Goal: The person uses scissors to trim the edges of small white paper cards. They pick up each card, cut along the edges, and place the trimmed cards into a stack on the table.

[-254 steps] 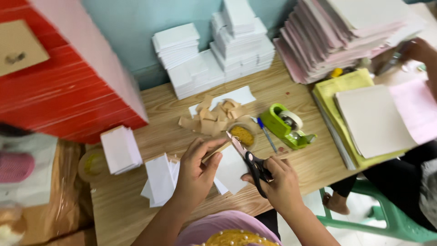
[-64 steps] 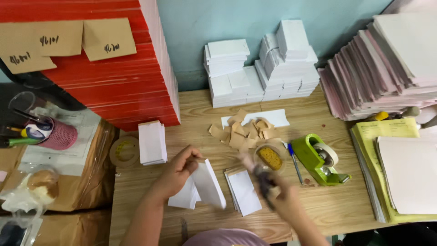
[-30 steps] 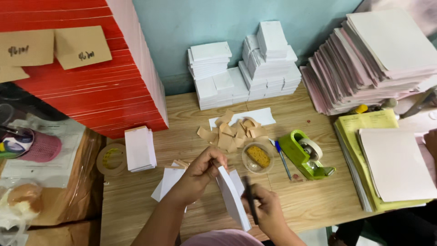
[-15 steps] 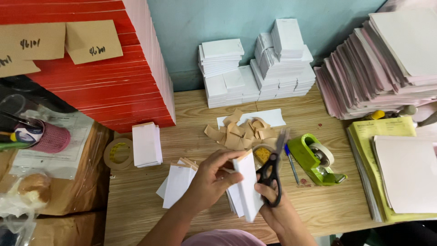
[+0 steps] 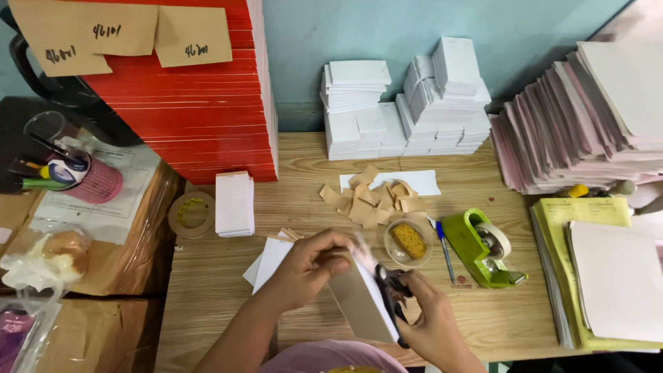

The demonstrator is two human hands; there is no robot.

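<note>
My left hand pinches the top end of a small white paper pad and holds it tilted over the wooden table. My right hand grips black-handled scissors whose blades sit at the pad's upper edge, blurred by motion. More white pads lie under my left hand. A heap of tan paper strips lies just beyond, next to a round dish holding a yellow sponge.
A green tape dispenser and blue pen sit right of the dish. White pad stacks line the wall. A tall red stack stands left, pink-and-white paper piles right. A tape roll lies beside another pad stack.
The scissors came down from upright beside the pad to its top edge. The pad has tipped flatter and lower. The view shifted slightly right and down.
</note>
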